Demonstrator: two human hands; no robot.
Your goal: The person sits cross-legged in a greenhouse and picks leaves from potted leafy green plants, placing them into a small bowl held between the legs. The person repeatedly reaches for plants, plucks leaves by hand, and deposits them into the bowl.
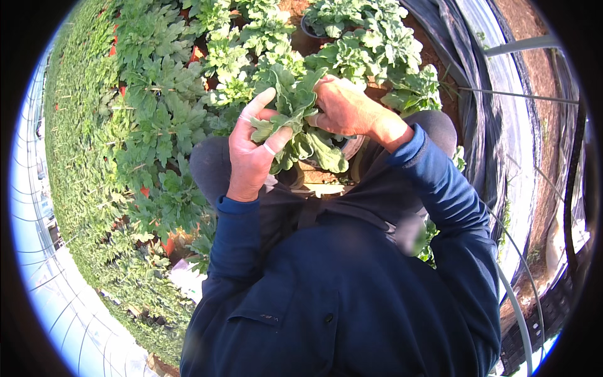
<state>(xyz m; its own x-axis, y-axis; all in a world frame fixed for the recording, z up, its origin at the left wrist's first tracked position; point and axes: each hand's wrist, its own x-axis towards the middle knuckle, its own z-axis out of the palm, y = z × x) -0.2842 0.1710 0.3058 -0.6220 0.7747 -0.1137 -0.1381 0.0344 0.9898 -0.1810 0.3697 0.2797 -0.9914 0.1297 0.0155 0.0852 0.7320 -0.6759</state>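
A leafy green potted plant (293, 106) stands between my knees, its lobed leaves upright and spreading. My left hand (254, 141) cups its left side, thumb in front and fingers behind some leaves. Pale bands, possibly tape or finger covers, wrap some fingers of that hand. On the plant's right side, my right hand (344, 106) is curled with its fingertips against the leaves; what exactly they pinch is partly hidden. Beneath the foliage part of a round pot (353, 147) shows. A broad lower leaf (327, 153) droops over its front.
Dense rows of similar plants (160, 103) fill the left side, with bits of red among them. More potted plants (348, 56) stand ahead. Dark sheeting (471, 108), metal tubing (523, 45) and a thin rod (518, 95) run along the right.
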